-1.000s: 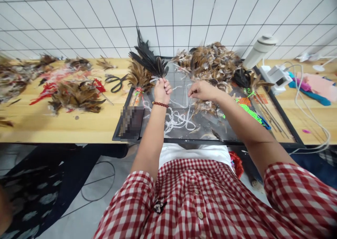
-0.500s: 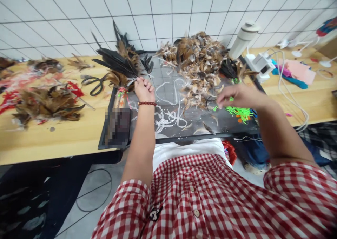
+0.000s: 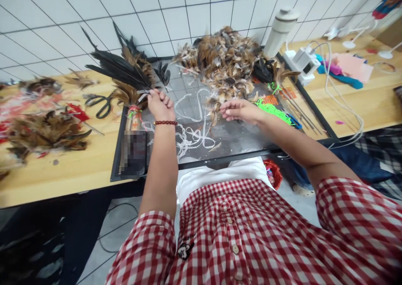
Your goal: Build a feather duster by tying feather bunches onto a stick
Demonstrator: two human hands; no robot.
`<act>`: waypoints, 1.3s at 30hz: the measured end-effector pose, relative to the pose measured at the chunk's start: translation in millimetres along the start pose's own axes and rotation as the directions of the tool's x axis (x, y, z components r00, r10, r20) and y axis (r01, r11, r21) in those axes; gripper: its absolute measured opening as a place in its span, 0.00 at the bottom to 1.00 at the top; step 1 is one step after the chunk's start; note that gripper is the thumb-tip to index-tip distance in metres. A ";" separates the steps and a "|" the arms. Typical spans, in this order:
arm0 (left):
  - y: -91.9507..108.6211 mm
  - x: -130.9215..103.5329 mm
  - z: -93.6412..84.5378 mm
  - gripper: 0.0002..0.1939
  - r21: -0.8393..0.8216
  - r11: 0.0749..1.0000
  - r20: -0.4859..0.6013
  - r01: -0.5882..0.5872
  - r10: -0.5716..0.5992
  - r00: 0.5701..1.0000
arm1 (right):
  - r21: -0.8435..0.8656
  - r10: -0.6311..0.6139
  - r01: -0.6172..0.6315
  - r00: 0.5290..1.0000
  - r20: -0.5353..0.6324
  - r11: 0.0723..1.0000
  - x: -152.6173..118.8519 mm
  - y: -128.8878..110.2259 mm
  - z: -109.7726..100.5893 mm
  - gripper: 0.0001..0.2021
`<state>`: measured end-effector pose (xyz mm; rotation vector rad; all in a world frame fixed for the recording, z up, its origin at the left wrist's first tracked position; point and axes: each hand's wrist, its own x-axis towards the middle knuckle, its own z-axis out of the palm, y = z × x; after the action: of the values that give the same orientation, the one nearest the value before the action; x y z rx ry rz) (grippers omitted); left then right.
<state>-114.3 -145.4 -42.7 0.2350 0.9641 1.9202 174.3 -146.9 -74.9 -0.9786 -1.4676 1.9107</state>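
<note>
My left hand (image 3: 161,102) is closed around the base of a bunch of long black feathers (image 3: 121,72), which fan out to the upper left. White ribbon (image 3: 194,138) lies in loose loops on the dark tray (image 3: 216,161), just right of that hand. My right hand (image 3: 240,110) hovers palm-down by the near edge of a big heap of brown feathers (image 3: 228,57), fingers stretched out and slightly apart. I see nothing held in it. A tangle of bright green cord (image 3: 274,110) rests beside its wrist.
At the tray's back right stands a white bottle (image 3: 280,32), near a power strip with chargers (image 3: 303,63) and a trailing white cable (image 3: 341,98). Black scissors (image 3: 105,105) and a pile of brown feathers (image 3: 48,130) lie on the wooden table to the left.
My right hand has moved left from the green cord to the front of the brown feather heap. My left hand still holds the black feathers. The whole view has shifted slightly.
</note>
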 end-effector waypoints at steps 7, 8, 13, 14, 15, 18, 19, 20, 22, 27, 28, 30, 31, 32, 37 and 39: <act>2.3 -5.0 2.1 0.18 -0.001 1.000 -0.035 -0.001 0.001 0.999 | -0.001 0.289 -0.362 0.742 0.605 0.932 -25.1 23.2 73.6 0.31; 2.4 -5.9 2.4 0.17 0.004 1.000 -0.037 0.003 -0.002 0.999 | 0.028 0.278 -0.358 0.768 0.577 0.933 -16.5 23.3 74.2 0.31; -1.2 -6.9 2.4 0.17 0.030 0.999 -0.012 0.032 -0.031 0.999 | -0.017 0.111 -0.112 0.936 0.334 0.994 33.1 -17.3 22.7 0.23; -2.4 -6.7 2.3 0.17 0.035 0.999 -0.003 0.029 -0.029 1.000 | -0.098 0.054 -0.024 0.949 0.310 0.995 34.2 -30.3 6.7 0.20; -3.5 -6.6 2.2 0.17 0.039 0.999 0.007 0.024 -0.024 1.000 | -0.208 0.007 0.056 0.956 0.293 0.977 30.9 -43.4 -9.4 0.18; -4.9 -6.7 2.1 0.17 0.046 0.999 0.028 0.014 -0.015 1.000 | -0.639 -0.058 0.167 0.980 0.189 0.751 1.3 -74.7 -53.7 0.14; -4.7 -7.0 2.1 0.17 0.045 0.999 0.031 0.014 -0.015 0.999 | -0.772 -0.072 0.144 0.989 0.127 0.619 -11.6 -80.2 -66.3 0.14; -4.3 -7.3 2.1 0.17 0.043 0.999 0.032 0.015 -0.017 0.999 | -0.875 -0.091 0.098 0.994 0.062 0.474 -24.2 -82.5 -77.3 0.13; -3.4 -7.9 2.3 0.17 0.039 0.999 0.027 0.021 -0.022 0.999 | -0.979 -0.115 -0.017 0.993 -0.041 0.204 -45.6 -77.6 -93.0 0.11; -4.9 -7.9 2.3 0.18 0.065 0.998 0.004 0.018 -0.018 1.000 | -0.992 -0.054 -0.103 0.994 -0.099 -0.075 -69.5 -34.5 -86.9 0.13; -5.7 -7.5 2.0 0.18 0.069 0.998 0.007 0.013 -0.014 1.000 | -0.989 -0.053 -0.116 0.992 -0.112 -0.094 -70.6 -26.8 -80.7 0.14; -7.1 -6.6 1.5 0.18 0.069 0.998 0.016 0.006 -0.007 1.000 | -0.982 -0.065 -0.151 0.987 -0.145 -0.109 -71.8 -17.6 -70.6 0.13; -7.4 -6.3 1.4 0.18 0.067 0.998 0.019 0.005 -0.006 1.000 | -0.982 -0.082 -0.162 0.985 -0.154 -0.095 -72.4 -16.5 -68.2 0.12; -7.5 -6.4 1.5 0.18 0.064 0.998 0.020 0.006 -0.007 1.000 | -0.984 -0.111 -0.166 0.981 -0.159 -0.057 -73.3 -17.8 -68.3 0.11; -7.0 -13.3 5.7 0.17 0.060 0.998 0.040 0.017 -0.019 0.999 | -0.900 -0.165 -0.186 0.949 -0.269 0.395 -82.3 -46.4 -90.8 0.12; -7.7 -18.4 9.2 0.17 0.071 0.997 0.071 0.024 -0.029 0.997 | -0.819 -0.113 -0.194 0.947 -0.299 0.540 -86.1 -60.2 -97.1 0.11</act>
<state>-94.5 -153.6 -38.0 0.3278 0.9827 1.8435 302.6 -141.5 -11.8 -1.6501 -2.2020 0.8686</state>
